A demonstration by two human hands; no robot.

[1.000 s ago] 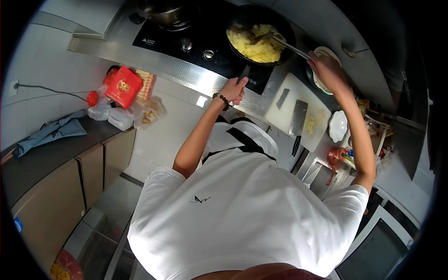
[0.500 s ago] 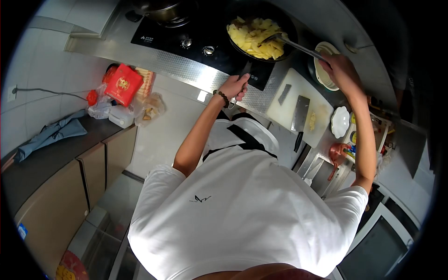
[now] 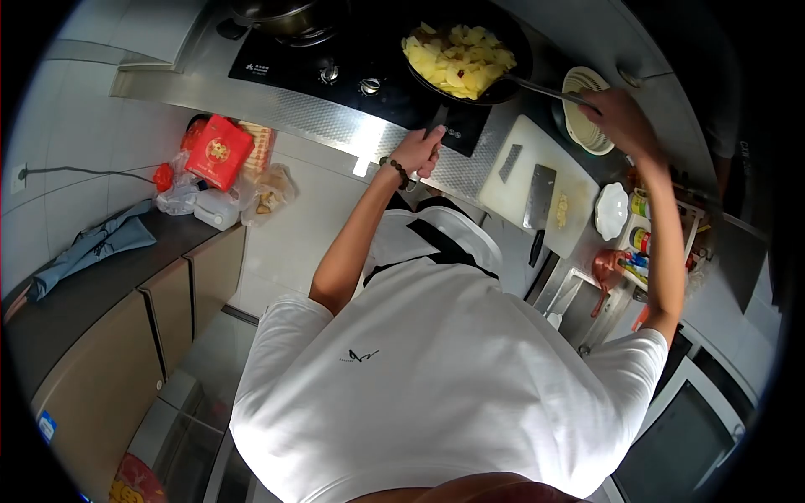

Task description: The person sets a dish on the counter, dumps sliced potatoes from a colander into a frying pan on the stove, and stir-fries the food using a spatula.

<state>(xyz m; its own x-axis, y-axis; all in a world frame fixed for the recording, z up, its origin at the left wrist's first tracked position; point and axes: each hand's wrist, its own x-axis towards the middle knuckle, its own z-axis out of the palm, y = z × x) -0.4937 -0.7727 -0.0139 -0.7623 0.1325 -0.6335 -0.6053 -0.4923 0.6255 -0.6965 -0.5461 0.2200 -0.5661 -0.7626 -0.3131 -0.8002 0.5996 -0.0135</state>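
A dark wok (image 3: 521, 50) sits on the right side of the black stove, holding sliced yellow food (image 3: 461, 63) with a few dark bits. My left hand (image 3: 418, 153), with a beaded bracelet at the wrist, is closed round the wok's handle (image 3: 440, 115). My right hand (image 3: 622, 121) grips the end of a metal spatula (image 3: 549, 90), whose head lies at the near right edge of the food. Beside and below that hand stands a pale ribbed bowl or basket (image 3: 584, 126).
Right of the stove, a white cutting board (image 3: 503, 189) bears a cleaver (image 3: 539, 199) and small chopped pieces. A white scalloped dish (image 3: 611, 211) is beside it, near a sink (image 3: 570, 306). A pot (image 3: 289, 18) stands at the stove's left. A red bag (image 3: 220, 152) lies far left.
The spatula has drawn back toward the wok's near right edge, and my right hand has moved right. The food has shifted and been turned over. My left hand keeps its hold.
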